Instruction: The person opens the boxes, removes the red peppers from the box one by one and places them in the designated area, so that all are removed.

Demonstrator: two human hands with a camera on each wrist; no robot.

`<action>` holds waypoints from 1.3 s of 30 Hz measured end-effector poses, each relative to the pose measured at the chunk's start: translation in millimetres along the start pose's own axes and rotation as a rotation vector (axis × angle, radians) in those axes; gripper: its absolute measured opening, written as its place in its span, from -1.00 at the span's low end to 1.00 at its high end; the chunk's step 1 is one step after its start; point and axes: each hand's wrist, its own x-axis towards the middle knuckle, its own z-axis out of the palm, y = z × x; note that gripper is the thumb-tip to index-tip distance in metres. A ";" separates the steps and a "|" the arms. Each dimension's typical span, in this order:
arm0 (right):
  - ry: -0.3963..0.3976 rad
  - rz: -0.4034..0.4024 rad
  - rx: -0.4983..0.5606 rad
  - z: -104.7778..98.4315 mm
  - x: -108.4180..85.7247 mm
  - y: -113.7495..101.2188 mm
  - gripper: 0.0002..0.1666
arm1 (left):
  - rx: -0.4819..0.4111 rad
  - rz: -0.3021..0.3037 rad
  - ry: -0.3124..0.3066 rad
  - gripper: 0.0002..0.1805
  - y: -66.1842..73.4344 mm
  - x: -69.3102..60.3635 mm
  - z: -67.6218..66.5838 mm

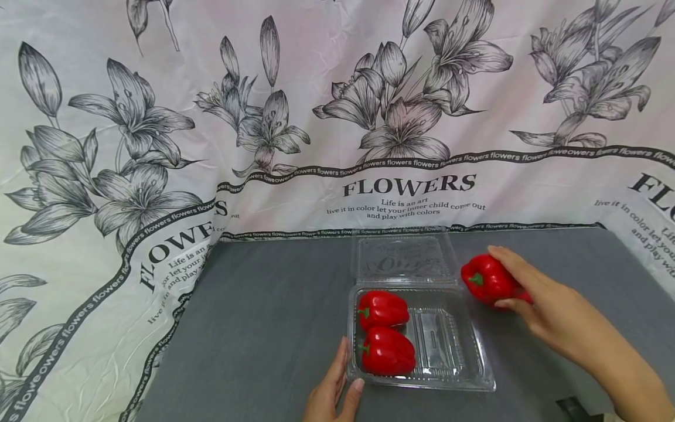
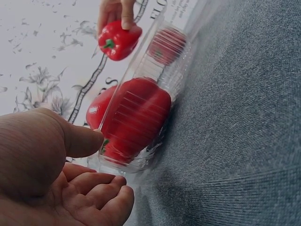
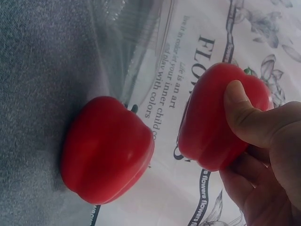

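Observation:
My right hand (image 1: 548,299) grips a red bell pepper (image 1: 487,278) with a green stem, raised above the table beside the container's right side. A second bell pepper (image 3: 108,150) rests on the table below it, mostly hidden in the head view. The clear plastic clamshell container (image 1: 448,381) stands with its lid (image 1: 406,258) folded back. Inside, along its left side, lie two more peppers, the farther one (image 1: 384,309) and the nearer one (image 1: 389,351). At the container's left front corner is my left hand (image 1: 332,390), its fingers extended along the wall and its thumb near the rim (image 2: 101,134).
The grey table (image 1: 269,316) spreads around the container. A white cloth (image 1: 285,199) with printed flowers and lettering hangs behind and at the sides. Near the right forearm a small dark object (image 1: 573,407) shows at the front edge.

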 end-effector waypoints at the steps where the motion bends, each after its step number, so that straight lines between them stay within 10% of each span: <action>1: -0.003 0.004 -0.003 -0.5 0.0 0.7 0.33 | 0.000 -0.002 -0.001 -0.08 0.1 0.0 -0.1; 39: 0.003 0.094 -0.076 -19.9 -13.8 27.2 0.41 | 0.006 0.019 -0.006 -0.09 -0.5 -0.3 -0.8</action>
